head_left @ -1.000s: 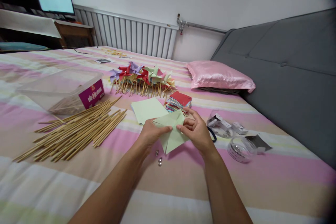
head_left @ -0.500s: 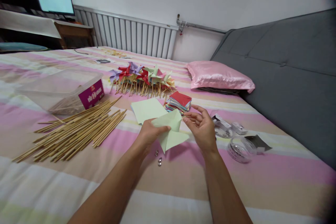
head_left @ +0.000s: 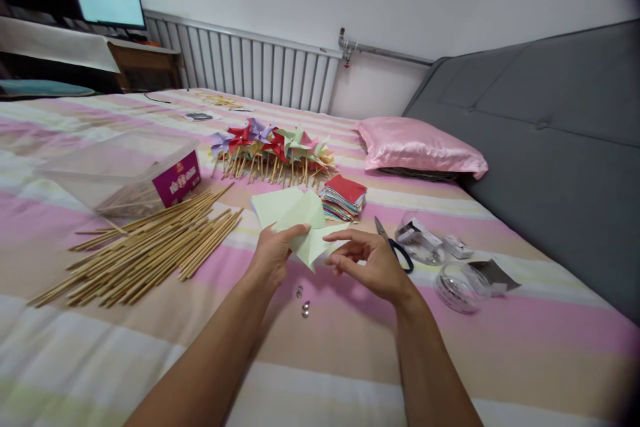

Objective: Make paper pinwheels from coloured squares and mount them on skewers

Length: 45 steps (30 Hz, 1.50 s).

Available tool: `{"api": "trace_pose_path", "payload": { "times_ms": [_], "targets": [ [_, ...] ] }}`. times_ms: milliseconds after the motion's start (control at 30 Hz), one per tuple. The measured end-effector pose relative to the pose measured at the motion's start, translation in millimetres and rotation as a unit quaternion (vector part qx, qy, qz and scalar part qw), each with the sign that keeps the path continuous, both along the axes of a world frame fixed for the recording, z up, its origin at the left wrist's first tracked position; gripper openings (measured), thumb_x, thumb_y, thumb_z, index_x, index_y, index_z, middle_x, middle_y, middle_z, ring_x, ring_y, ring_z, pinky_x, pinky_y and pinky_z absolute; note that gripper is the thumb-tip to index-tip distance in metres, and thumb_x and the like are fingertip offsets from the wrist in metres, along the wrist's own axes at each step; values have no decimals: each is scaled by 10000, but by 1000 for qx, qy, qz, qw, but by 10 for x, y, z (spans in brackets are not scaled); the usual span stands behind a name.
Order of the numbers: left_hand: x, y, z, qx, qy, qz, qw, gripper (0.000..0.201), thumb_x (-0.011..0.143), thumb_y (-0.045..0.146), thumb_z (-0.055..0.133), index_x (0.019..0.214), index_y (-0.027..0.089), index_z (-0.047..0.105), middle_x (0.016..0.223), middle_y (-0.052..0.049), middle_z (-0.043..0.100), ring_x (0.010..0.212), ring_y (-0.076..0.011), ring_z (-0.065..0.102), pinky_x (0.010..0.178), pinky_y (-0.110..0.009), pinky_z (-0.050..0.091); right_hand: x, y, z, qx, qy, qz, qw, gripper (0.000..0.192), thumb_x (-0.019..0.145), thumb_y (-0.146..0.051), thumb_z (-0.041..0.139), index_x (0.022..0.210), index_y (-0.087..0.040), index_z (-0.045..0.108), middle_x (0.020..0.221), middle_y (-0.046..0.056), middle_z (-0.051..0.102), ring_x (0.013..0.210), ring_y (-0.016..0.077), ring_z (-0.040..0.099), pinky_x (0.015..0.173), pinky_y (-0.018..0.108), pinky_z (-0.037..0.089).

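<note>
My left hand (head_left: 274, 255) grips a pale green paper pinwheel (head_left: 313, 240), thumb on top near its middle, one blade folded inward. At the pinwheel's right blade is my right hand (head_left: 367, 260); its index finger stretches along the paper with a gap above the thumb, and its other fingers curl beneath. Whether those fingertips touch the blade I cannot tell. Just behind the pinwheel lies a stack of pale green paper squares (head_left: 273, 203), partly covered. Small shiny metal pieces (head_left: 305, 309) rest on the bedspread below. Scissors (head_left: 395, 248) lie right beyond my right hand.
Bundled wooden sticks (head_left: 145, 250) spread at left before a clear plastic box (head_left: 120, 160). Finished pinwheels (head_left: 275, 147) lie in a row behind. A coloured paper stack (head_left: 344, 197), clear round containers (head_left: 460, 287) and a pink pillow (head_left: 420, 147) are on the right.
My right hand has moved left and down to the right blade, its index finger now extended. The pinwheel has shifted slightly left and up in my left hand. The scissors have come into view.
</note>
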<state>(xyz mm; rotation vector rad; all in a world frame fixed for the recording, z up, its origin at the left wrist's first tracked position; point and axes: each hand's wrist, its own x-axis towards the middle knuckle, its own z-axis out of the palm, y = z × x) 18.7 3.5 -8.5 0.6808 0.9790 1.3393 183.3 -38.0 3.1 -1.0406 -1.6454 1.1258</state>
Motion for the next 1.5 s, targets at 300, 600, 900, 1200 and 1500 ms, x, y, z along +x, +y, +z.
{"api": "trace_pose_path", "payload": {
  "times_ms": [300, 600, 900, 1200, 1500],
  "targets": [
    [27, -52, 14, 26, -10, -29, 999, 387, 509, 194, 766, 869, 99, 661, 815, -54, 681, 654, -149, 585, 599, -255, 432, -62, 68, -87, 11, 36, -34, 999, 208, 701, -336, 685, 837, -179, 700, 747, 34, 697, 650, 164, 659, 631, 314, 558],
    [76, -83, 37, 63, 37, -26, 997, 314, 541, 233, 763, 809, 116, 649, 688, -8, 647, 586, -128, 553, 542, -238, 399, -146, 55, -44, 35, 31, -119, 992, 195, 697, -359, 693, 717, -165, 676, 645, 23, 667, 597, 163, 647, 559, 261, 501],
    [114, -112, 54, 83, 30, -31, 996, 302, 521, 251, 773, 765, 110, 665, 689, -16, 657, 594, -131, 551, 563, -232, 399, -235, 94, -96, 39, 72, -196, 977, 236, 692, -387, 681, 679, -160, 617, 653, 23, 652, 554, 166, 652, 493, 235, 481],
    [122, -116, 55, 84, 21, -46, 995, 359, 505, 261, 792, 815, 119, 682, 728, -26, 676, 628, -147, 573, 594, -244, 412, -257, 95, -105, 16, 86, -235, 968, 287, 671, -427, 692, 665, -163, 580, 551, 2, 627, 530, 174, 647, 482, 227, 453],
    [123, -117, 33, 78, 24, -38, 996, 313, 526, 246, 784, 785, 114, 668, 690, -17, 664, 599, -134, 563, 582, -241, 418, -257, 103, -113, 23, 86, -242, 966, 352, 644, -472, 700, 610, -172, 521, 518, -15, 576, 524, 171, 639, 471, 222, 448]
  ]
}}
